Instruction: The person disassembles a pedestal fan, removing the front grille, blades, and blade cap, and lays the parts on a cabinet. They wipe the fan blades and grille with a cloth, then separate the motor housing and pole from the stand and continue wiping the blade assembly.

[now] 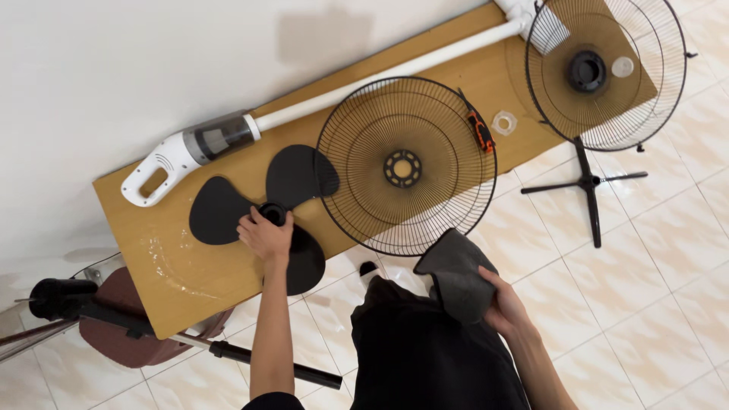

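Here, you look down on a wooden table (pixel 175 281) set against a white wall. Your left hand (pixel 266 234) rests with fingers curled over the hub of a black three-bladed fan blade (pixel 292 178), lying flat on the table, likely to steady it. Your right hand (pixel 503 307), off the table at about four o'clock from the blade, is closed around a bunched dark grey cloth (pixel 458 273), held up over the tiled floor. At three o'clock from the blade, a round black wire fan guard (pixel 406 165) lies flat, overhanging the table edge. At eleven o'clock lies a white stick vacuum (pixel 213 140). At two o'clock, far off, stands the fan stand with its rear guard (pixel 604 72).
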`<control>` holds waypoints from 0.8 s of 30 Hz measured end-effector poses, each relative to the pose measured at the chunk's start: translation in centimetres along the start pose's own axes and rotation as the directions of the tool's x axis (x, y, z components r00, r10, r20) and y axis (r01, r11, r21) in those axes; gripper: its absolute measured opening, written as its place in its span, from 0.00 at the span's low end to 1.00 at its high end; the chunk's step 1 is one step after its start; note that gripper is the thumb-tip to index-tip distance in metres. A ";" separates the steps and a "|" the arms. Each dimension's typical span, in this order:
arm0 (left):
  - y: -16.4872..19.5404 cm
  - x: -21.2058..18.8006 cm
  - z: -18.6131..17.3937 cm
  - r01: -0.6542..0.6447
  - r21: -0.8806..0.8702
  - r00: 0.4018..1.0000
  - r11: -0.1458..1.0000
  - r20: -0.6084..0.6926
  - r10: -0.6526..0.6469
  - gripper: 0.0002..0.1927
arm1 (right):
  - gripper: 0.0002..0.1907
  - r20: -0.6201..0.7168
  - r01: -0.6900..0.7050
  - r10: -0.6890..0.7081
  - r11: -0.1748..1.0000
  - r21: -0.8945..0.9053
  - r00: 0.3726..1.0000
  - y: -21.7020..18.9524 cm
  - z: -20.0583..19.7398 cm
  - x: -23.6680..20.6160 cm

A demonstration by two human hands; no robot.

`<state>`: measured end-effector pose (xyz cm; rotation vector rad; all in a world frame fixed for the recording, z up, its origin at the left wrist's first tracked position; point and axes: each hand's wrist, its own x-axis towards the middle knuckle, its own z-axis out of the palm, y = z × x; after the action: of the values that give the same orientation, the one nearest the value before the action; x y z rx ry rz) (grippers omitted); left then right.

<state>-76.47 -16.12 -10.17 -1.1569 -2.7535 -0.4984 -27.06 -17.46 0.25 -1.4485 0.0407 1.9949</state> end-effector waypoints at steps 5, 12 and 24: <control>-1.9 -1.1 -2.8 0.051 -0.014 0.999 0.999 0.009 -0.050 0.40 | 0.24 -0.002 0.001 -0.001 1.000 0.001 1.000 -1.2 -0.3 -1.4; -0.2 -7.3 -12.6 -0.075 0.088 0.989 0.993 -0.119 0.086 0.37 | 0.24 0.078 -0.031 0.037 0.997 -0.067 0.996 -4.8 0.2 -3.1; 10.8 -18.6 -23.7 -0.036 -0.337 0.956 0.941 -0.286 -0.066 0.40 | 0.21 0.326 0.361 -0.283 0.909 -0.209 0.902 -10.6 2.7 -4.3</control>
<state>-56.28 -29.65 10.63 -1.0210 -2.4807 -1.0886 -23.08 -10.23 8.65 -1.2046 -0.5818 1.9570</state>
